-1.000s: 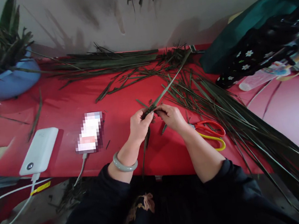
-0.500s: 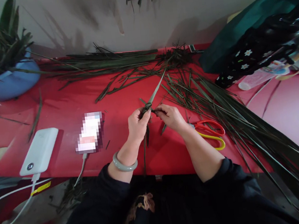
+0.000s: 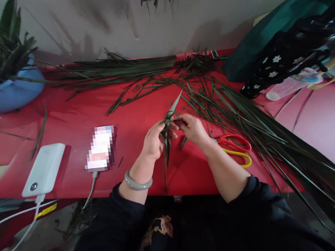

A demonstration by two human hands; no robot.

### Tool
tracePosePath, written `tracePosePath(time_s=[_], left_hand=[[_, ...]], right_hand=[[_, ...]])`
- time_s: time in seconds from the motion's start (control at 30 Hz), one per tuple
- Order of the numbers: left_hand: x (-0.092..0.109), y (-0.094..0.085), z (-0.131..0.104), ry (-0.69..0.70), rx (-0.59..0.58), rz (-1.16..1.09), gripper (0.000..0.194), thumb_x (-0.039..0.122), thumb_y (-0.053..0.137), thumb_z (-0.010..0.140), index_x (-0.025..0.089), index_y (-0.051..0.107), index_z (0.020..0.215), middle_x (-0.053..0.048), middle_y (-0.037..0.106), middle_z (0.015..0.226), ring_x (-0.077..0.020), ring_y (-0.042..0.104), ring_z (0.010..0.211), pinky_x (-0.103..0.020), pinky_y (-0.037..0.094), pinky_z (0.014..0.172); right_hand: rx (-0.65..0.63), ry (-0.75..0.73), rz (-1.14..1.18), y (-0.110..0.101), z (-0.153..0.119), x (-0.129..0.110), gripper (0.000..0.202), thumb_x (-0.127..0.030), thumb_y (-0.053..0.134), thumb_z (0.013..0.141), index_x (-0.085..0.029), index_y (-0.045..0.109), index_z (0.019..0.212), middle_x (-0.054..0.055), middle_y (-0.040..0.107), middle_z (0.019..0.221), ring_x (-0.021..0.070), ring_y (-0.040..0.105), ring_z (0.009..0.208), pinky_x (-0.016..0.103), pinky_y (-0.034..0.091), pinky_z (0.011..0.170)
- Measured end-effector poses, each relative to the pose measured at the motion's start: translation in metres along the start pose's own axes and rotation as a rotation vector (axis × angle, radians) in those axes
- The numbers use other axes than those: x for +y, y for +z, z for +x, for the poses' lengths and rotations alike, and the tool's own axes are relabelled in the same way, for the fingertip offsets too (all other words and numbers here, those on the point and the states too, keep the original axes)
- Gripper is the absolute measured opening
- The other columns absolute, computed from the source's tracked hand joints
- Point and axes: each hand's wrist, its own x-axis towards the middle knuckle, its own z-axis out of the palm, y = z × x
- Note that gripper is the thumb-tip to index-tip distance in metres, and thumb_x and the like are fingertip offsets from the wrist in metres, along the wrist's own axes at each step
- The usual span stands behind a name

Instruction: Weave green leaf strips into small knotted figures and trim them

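Between my hands is a small knotted piece of green leaf strips, with one pale pointed end slanting up to the right and dark strips hanging below. My left hand, with a grey bangle on its wrist, is closed around the knot's left side. On the other side my right hand pinches a short dark strip coming out of the knot. Scissors with one red and one yellow handle lie beside my right forearm, their blades mostly hidden.
Long leaf strips spread over the right of the red table, and more leaves lie along the wall. At left are a phone, a white power bank and a blue basin. A green bag stands at back right.
The left hand has turned and loosened slightly, showing more of the knot and its hanging strips. The pale tip has dropped lower. My right hand has moved only slightly, still pinching.
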Motion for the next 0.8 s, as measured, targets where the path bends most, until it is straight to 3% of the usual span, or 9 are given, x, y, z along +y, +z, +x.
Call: tracePosePath(time_s=[0.17,0.33,0.57,0.8], left_hand=[[0.003,-0.002,0.0,-0.043,-0.055,-0.073,0.029,0.035,0.066,0.072,0.019,0.064,0.096,-0.005,0.071,0.085,-0.0141,0.066,0.066,-0.026,0.05,0.061],[0.004,-0.002,0.002,0.004,-0.036,-0.117,0.029,0.031,0.07,0.07,0.024,0.062,0.098,-0.004,0.071,0.099,-0.0194,0.065,0.099,-0.027,0.049,0.073],[-0.002,-0.001,0.007,0.132,-0.016,-0.119,0.031,0.028,0.07,0.071,0.022,0.062,0.1,-0.004,0.07,0.102,-0.0183,0.061,0.109,-0.033,0.042,0.099],[-0.001,-0.002,0.006,0.07,-0.014,-0.194,0.021,0.034,0.063,0.077,0.021,0.061,0.093,-0.005,0.071,0.099,-0.0198,0.063,0.103,-0.034,0.046,0.087]], right_hand=[[0.131,-0.036,0.079,0.0,0.0,0.001,0.021,-0.019,0.051,0.081,-0.021,0.062,0.098,0.007,0.066,0.104,0.0156,0.062,0.083,0.029,0.048,0.074],[0.244,0.009,0.084,-0.005,-0.006,-0.014,0.015,-0.029,0.05,0.084,-0.02,0.062,0.081,0.004,0.066,0.079,0.0161,0.061,0.075,0.028,0.048,0.07],[-0.111,0.014,0.189,0.014,-0.016,-0.028,0.024,-0.032,0.059,0.077,-0.018,0.062,0.097,0.006,0.069,0.087,0.017,0.064,0.074,0.031,0.05,0.071],[-0.149,0.17,0.74,0.015,-0.009,-0.02,0.024,-0.031,0.059,0.073,-0.016,0.059,0.092,0.002,0.067,0.081,0.0136,0.063,0.074,0.029,0.051,0.074]])
